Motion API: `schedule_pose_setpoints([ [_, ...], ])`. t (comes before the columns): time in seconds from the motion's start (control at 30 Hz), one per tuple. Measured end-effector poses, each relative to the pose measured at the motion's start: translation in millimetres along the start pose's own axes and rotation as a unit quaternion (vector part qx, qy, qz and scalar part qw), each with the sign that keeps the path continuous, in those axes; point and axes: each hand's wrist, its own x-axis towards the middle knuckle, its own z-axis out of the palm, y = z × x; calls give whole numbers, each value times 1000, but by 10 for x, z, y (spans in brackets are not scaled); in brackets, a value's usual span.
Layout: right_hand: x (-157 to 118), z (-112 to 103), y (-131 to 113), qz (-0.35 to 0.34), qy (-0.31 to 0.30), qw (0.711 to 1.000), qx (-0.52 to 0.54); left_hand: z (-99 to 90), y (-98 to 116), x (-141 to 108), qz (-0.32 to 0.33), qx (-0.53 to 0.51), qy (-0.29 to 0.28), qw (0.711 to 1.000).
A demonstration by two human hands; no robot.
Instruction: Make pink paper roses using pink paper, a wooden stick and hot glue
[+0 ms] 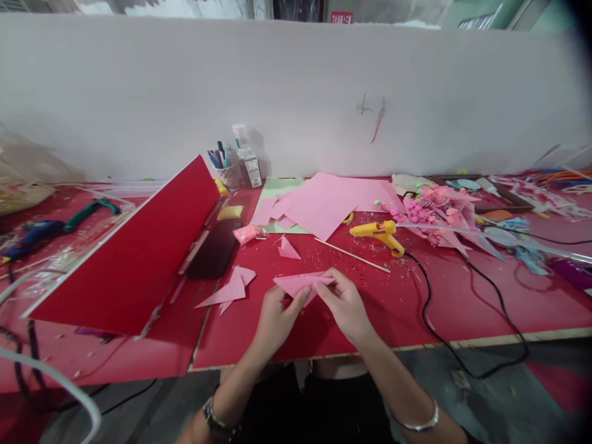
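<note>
1. A red table (395, 305) has a pale, worn front edge.
2. A white partition (296, 86) stands along the table's back edge.
3. Grey floor (490, 407) shows beneath the front edge.
4. Beyond the partition's top, a red sign (341, 18) and green wall (543, 17) show.

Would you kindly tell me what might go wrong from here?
The black cord of the yellow glue gun hangs below the red table's front edge, so a snag might drag the gun. The folded pink paper is pinched by the left hand and right hand; uneven pressure could crease it crookedly.
</note>
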Motion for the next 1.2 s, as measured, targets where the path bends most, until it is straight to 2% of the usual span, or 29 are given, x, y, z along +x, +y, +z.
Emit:
schedule_pose_setpoints([
  [0.27,6,5,-11,-15,44,999,8,-31,-18,13,34,38,13,999],
  [0.37,16,-23,-16,-12,28,999,12,-42,-10,5,23,39,4,999],
  [0.53,12,-62,-17,-48,6,997,-65,-48,36,-17,1,10,-33,999],
  [0.67,1,-80,-31,-104,5,985,-136,-48,47,-20,-20,12,-42,999],
  [0.77,-3,-87,-46,-129,-11,977,-170,-50,46,-15,-18,18,-72,997],
  [1.03,-33,-42,-19,-89,-11,980,-177,-64,84,-6,-3,16,-111,994],
  [1.2,-46,-7,12,-26,-69,989,-129,-63,52,-10,-17,18,-126,992],
])
